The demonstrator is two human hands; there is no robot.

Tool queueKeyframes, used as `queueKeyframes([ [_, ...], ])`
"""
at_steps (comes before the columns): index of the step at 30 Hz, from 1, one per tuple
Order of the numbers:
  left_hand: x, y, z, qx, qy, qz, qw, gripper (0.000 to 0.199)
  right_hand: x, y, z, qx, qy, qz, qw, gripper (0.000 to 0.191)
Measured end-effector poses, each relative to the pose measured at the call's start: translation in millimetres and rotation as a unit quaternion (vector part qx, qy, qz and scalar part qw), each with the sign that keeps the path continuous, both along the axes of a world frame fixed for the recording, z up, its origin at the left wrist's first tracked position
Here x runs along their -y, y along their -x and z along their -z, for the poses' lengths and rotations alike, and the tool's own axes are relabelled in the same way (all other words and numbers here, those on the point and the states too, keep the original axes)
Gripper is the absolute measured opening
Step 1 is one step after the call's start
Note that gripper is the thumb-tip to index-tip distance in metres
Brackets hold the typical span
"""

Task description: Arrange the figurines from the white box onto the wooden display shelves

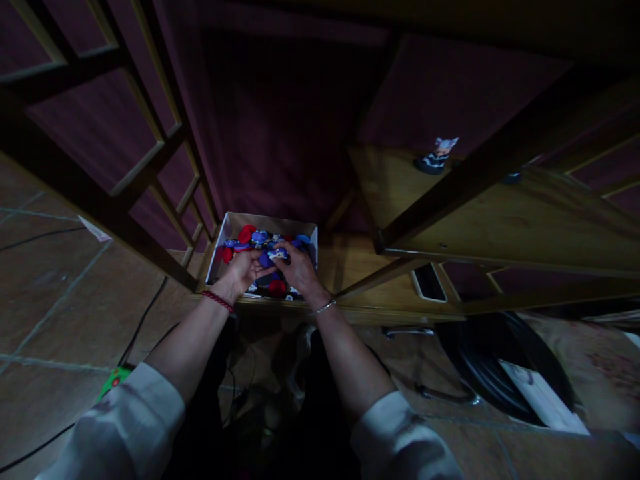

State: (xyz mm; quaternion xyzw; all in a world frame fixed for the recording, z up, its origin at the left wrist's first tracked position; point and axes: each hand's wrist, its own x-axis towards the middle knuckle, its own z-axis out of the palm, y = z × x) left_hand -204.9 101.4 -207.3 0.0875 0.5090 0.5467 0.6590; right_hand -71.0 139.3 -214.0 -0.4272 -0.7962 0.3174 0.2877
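Note:
Over a shallow white cardboard box (313, 248), my two hands meet around a small figurine (278, 254) with blue and white parts and a dark blue base. My right hand (300, 272) pinches it from the right side between thumb and fingers. Palm up, my left hand (243, 270) has its fingers at the base from the left. Several more small figures in blue and red fill the box, among them a red piece (247, 233) and a blue one (259, 237). Dim light hides their finer details.
The box sits on a low wooden shelf (345, 263) between lattice side frames (150, 167). A white-haired figurine (438, 157) stands on the higher shelf (480, 207) to the right. A phone-like slab (429, 283) lies on the low shelf. Black cables (145, 320) cross the tiled floor.

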Motion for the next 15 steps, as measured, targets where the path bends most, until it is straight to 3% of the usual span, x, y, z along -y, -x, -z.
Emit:
queueKeyframes([
  [8, -1.8, -0.9, 1.6, -0.003, -0.003, -0.004, 1.0, 0.014, -4.0, -1.1, 7.1, -0.02, 0.027, 0.004, 0.999, 0.026],
  [15, -0.8, -2.3, 0.4, 0.03, -0.001, -0.008, 1.0, 0.015, -9.7, -4.5, 13.4, -0.032, 0.094, 0.02, 0.995, 0.035],
])
